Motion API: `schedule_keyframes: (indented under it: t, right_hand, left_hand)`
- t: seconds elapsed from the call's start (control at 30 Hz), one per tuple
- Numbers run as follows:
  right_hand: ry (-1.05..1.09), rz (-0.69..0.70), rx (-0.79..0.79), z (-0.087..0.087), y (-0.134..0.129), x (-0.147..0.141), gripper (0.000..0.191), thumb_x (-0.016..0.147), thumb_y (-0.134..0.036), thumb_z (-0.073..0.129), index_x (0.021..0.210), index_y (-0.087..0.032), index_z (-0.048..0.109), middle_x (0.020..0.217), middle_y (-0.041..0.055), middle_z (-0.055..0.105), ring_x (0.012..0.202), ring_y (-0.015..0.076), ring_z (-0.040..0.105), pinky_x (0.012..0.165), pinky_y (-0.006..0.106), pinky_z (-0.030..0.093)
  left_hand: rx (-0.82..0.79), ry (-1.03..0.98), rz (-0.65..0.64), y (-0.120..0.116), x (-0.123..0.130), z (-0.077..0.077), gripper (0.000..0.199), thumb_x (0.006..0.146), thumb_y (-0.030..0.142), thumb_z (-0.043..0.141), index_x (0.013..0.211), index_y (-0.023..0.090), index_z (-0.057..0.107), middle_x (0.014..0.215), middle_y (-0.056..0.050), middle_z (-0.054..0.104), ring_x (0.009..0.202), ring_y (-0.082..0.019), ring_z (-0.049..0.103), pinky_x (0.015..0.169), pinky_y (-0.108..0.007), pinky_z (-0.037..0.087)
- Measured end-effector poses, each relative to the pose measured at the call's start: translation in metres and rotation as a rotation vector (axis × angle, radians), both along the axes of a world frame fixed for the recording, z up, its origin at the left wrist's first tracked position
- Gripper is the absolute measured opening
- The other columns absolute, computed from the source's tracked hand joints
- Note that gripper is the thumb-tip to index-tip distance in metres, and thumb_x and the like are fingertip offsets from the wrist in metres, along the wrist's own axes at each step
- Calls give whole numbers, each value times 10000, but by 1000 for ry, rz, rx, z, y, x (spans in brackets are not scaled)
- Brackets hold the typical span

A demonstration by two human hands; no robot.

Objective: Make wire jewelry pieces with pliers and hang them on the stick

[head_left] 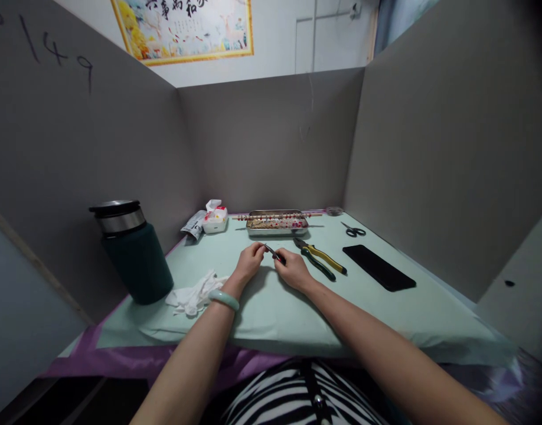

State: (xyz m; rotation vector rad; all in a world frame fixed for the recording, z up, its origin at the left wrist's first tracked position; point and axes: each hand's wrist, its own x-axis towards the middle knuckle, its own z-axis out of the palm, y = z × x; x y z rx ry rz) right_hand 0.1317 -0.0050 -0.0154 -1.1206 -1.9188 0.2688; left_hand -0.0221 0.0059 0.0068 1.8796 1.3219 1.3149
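Two-handed close work, front and centre!

Here we are, mid-worktop [280, 319], and the right hand [292, 270] has its fingers wrapped around a slim metal-tipped tool [271, 251], the tip angled at the left hand [250, 261]. Over there the fingers bunch around that tip; whether they grip anything, I can't tell, it's too small. Good technique here, I'd say: wrists low, left fingertips steady, a light squeeze, skin kept off the metal edges.

Around them, green-and-yellow pliers [322, 258] lie just beside the right hand, the likeliest thing to knock. Straight ahead, a metal tray [277, 233] with beaded sticks [280, 217] across it limits forward reach. Crumpled white tissue [193, 296] crowds the left wrist, a dark green flask [138, 260] beyond; black-handled scissors [356, 232] and a black slab [379, 267] sit well off right.
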Motion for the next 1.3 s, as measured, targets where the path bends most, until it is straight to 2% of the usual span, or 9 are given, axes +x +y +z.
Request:
schedule_keyframes:
  t: [0.1,0.47,0.87,0.97,1.1,1.17,1.23,1.3]
  right_hand:
    - [9,1,-4,1,-1,0,156,765,-213,467,834,-187,605,705,12,607,636,140,522,606,226,351]
    - [132,121,-92,6,-3,1,185,773,-234,459,832,-168,621,673,-6,589,616,127,499,607,225,361]
    - [31,52,-12,1,0,2,158,774,-208,462,849,-186,599,714,8,611,644,141,526,608,228,356]
    - [-47,-9,23,0,-1,0,144,778,-197,466,853,-192,589,746,23,623,674,151,538,620,234,348]
    - [-183,-172,56,0,-2,-7,126,773,-186,482,845,-185,585,791,65,633,698,171,540,598,252,315]
    - [-196,-205,40,0,-1,-9,127,767,-183,488,842,-184,591,797,72,636,697,172,539,590,253,307]
    - [-139,-152,-2,0,1,-8,137,767,-187,483,841,-188,598,774,54,634,684,163,538,592,247,315]
    - [-39,-47,-48,1,3,-5,154,767,-195,469,842,-189,604,737,26,624,665,151,535,599,237,332]
  left_hand:
    - [23,1,7,-1,0,2,198,779,307,462,749,161,592,538,36,459,524,-104,413,520,-224,309]
    - [-144,-269,-120,-10,4,8,247,742,387,519,786,147,558,493,69,376,449,-64,307,445,-199,247]
    - [-110,-212,-112,-7,3,6,233,750,365,504,779,146,579,517,55,421,469,-75,340,469,-210,276]
    - [-79,-165,-79,-3,2,3,196,756,324,491,766,153,587,531,46,445,489,-88,376,492,-217,299]
    - [-10,-17,85,2,4,0,146,754,248,484,715,168,600,525,32,467,539,-111,430,541,-227,312]
    - [11,23,140,3,5,-1,142,752,228,483,697,171,601,529,27,476,558,-115,441,558,-229,314]
    - [-16,-10,114,2,6,0,146,757,235,478,707,167,597,534,28,474,550,-111,436,548,-228,314]
    - [-82,-101,26,-1,6,2,157,765,270,477,739,162,588,518,39,443,505,-99,402,506,-221,296]
